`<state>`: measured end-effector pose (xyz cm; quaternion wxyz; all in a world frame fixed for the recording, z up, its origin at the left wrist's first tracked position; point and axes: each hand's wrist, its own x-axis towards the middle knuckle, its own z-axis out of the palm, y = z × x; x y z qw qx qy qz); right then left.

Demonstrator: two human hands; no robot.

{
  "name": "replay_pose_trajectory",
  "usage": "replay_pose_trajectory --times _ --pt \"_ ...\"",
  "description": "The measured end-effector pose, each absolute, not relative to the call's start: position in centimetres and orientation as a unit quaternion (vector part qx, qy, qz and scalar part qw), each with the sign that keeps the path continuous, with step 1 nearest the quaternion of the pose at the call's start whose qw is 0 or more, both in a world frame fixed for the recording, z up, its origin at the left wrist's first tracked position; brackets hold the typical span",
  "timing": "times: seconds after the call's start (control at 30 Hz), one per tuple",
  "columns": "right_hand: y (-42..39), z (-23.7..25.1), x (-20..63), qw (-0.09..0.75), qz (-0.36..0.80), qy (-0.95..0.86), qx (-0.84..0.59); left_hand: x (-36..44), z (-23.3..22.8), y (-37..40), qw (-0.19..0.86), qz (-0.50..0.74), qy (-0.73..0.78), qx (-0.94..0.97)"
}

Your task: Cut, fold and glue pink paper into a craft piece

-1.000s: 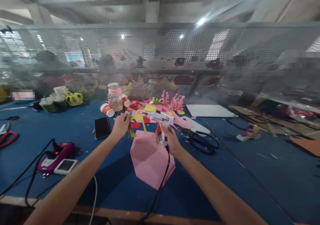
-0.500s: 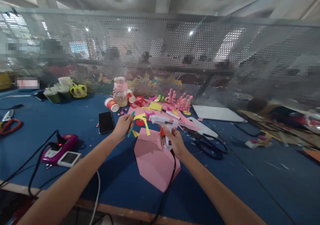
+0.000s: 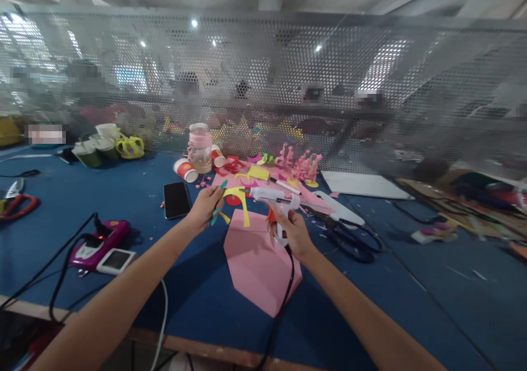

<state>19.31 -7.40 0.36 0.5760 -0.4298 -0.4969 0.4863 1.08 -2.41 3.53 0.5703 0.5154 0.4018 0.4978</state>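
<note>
Left hand (image 3: pixel 206 206) pinched on yellow paper cutout (image 3: pixel 246 212), center frame; right hand (image 3: pixel 293 229) wrapped around white glue gun (image 3: pixel 267 194) just right of it, nozzle (image 3: pixel 246 190) at cutout, contact unclear. Pink piece (image 3: pixel 261 261) lower center on blue counter (image 3: pixel 197 283).

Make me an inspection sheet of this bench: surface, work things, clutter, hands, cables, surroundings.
Surface: blue table, scraps scattered on it.
Work things: glue gun, nozzle at the yellow cutout, contact unclear; pink sheet below.
Clutter: phone, bottle, tipped cup, black scissors, red scissors.
Hands: left hand pinches the yellow cutout; right hand grips the glue gun.
Cables: black cord from the glue gun crosses the pink sheet; purple power strip, plugs in, red light on; white cable over the front edge.
Surroundings: perforated screen behind the table.
</note>
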Motion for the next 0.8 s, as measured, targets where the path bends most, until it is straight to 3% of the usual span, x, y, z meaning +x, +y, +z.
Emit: replay_pose_trajectory --times 0.4,0.8 --pt "-8.0 1.4 19.1 0.568 0.481 -0.5 -0.442 1.2 4.3 -2.7 0.645 0.487 0.384 0.446" --pt "-7.9 0.9 19.5 0.565 0.422 -0.54 -0.459 1.1 4.3 -2.8 0.65 0.499 0.37 0.438"
